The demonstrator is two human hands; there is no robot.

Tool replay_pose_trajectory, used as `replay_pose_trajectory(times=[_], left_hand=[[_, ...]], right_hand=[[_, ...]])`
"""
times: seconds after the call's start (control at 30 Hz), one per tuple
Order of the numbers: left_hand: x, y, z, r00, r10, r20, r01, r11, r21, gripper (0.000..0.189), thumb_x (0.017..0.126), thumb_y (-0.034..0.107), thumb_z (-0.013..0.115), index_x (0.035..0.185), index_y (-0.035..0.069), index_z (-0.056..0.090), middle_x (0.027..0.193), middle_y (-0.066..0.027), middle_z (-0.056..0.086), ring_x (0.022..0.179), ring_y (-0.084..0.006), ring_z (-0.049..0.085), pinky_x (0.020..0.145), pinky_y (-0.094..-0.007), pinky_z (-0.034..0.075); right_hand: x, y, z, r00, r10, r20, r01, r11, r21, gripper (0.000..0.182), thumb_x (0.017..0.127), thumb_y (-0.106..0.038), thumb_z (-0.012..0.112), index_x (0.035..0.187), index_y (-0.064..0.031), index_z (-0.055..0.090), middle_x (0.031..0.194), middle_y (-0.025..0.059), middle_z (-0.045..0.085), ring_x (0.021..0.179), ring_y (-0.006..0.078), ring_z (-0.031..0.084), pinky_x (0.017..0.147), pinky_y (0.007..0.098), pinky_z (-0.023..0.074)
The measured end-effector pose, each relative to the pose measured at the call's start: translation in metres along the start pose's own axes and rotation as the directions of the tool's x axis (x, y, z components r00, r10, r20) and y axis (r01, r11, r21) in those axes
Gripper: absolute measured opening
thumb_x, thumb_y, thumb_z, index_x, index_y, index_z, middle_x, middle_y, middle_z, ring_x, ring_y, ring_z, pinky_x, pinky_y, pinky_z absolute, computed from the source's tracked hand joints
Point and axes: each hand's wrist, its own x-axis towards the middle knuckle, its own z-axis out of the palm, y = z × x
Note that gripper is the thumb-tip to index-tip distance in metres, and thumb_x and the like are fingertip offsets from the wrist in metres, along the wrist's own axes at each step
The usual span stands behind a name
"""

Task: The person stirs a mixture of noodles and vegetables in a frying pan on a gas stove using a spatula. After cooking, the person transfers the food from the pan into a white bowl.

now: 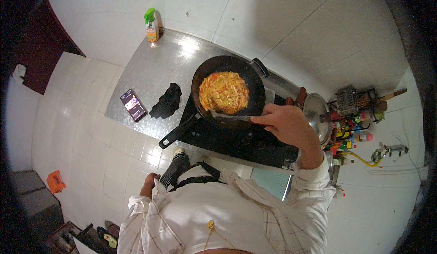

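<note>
A black wok (254, 98) sits on a black cooktop (235, 136), with cooked food in yellow-orange sauce (223, 92) in its middle. My right hand (286, 122) grips the handle of a metal spatula (232, 118); its blade dips into the near edge of the food. The wok's long handle (175, 134) points to the near left, with neither hand on it. My left hand (149, 184) hangs low beside my body, away from the counter. Its fingers look curled, but their inner side is hidden.
On the steel counter (153, 61) lie a phone with a lit screen (133, 105) and a crumpled black cloth (167, 102). A green-topped spray bottle (152, 27) stands by the wall. To the right are a metal lid (315, 116) and several condiment bottles (363, 137).
</note>
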Motion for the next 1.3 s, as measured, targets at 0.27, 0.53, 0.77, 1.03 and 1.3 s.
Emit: replay_pose_trajectory(times=[0.27, 0.53, 0.77, 1.03, 1.3], left_hand=[[0.006, 0.017, 0.003, 0.999, 0.024, -0.029, -0.028, 0.987, -0.156, 0.048, 0.080, 0.040, 0.060, 0.098, -0.005, 0.062, 0.098, -0.0221, 0.065, 0.095, -0.0347, 0.062, 0.084, -0.0389, 0.049], [-0.028, 0.043, -0.004, 0.994, -0.100, -0.052, 0.087, 0.972, -0.218, 0.046, 0.080, 0.039, 0.060, 0.098, -0.003, 0.064, 0.097, -0.0218, 0.066, 0.095, -0.0345, 0.062, 0.085, -0.0392, 0.048], [-0.033, 0.041, -0.007, 0.998, -0.063, 0.006, 0.063, 0.998, -0.012, 0.043, 0.081, 0.037, 0.057, 0.094, -0.003, 0.066, 0.097, -0.0229, 0.065, 0.094, -0.0359, 0.062, 0.086, -0.0397, 0.048], [-0.015, 0.036, -0.010, 0.995, -0.100, -0.018, 0.089, 0.941, -0.328, 0.047, 0.079, 0.038, 0.062, 0.098, -0.005, 0.062, 0.096, -0.0208, 0.066, 0.092, -0.0316, 0.063, 0.082, -0.0364, 0.049], [0.020, -0.031, 0.017, 0.999, -0.033, -0.026, 0.021, 0.926, -0.377, 0.043, 0.079, 0.039, 0.060, 0.089, -0.003, 0.065, 0.087, -0.0211, 0.067, 0.086, -0.0333, 0.064, 0.078, -0.0401, 0.049]], right_hand=[[0.086, 0.004, 0.033, 0.996, 0.033, 0.084, -0.007, 0.957, -0.290, 0.032, 0.076, -0.006, 0.058, 0.102, -0.0211, 0.068, 0.085, 0.0077, 0.059, 0.077, 0.0268, 0.063, 0.062, 0.0383, 0.0505], [0.076, 0.011, -0.018, 0.989, 0.147, 0.021, -0.129, 0.921, -0.369, 0.025, 0.078, -0.016, 0.059, 0.100, -0.0215, 0.069, 0.077, 0.0064, 0.063, 0.070, 0.0259, 0.062, 0.059, 0.0366, 0.0510], [0.108, 0.017, 0.035, 0.968, 0.145, -0.202, -0.200, 0.938, -0.284, 0.025, 0.078, -0.016, 0.059, 0.100, -0.0228, 0.070, 0.077, 0.0075, 0.064, 0.074, 0.0248, 0.064, 0.061, 0.0375, 0.0509], [0.038, 0.074, 0.002, 0.891, 0.454, 0.016, -0.454, 0.888, 0.070, 0.023, 0.079, -0.025, 0.059, 0.099, -0.0190, 0.069, 0.091, 0.0127, 0.067, 0.084, 0.0332, 0.064, 0.072, 0.0431, 0.0511], [-0.058, 0.047, -0.011, 0.852, 0.523, -0.015, -0.506, 0.831, 0.232, 0.028, 0.079, -0.018, 0.065, 0.106, -0.0122, 0.067, 0.087, 0.0160, 0.066, 0.080, 0.0316, 0.064, 0.068, 0.0346, 0.0485]])
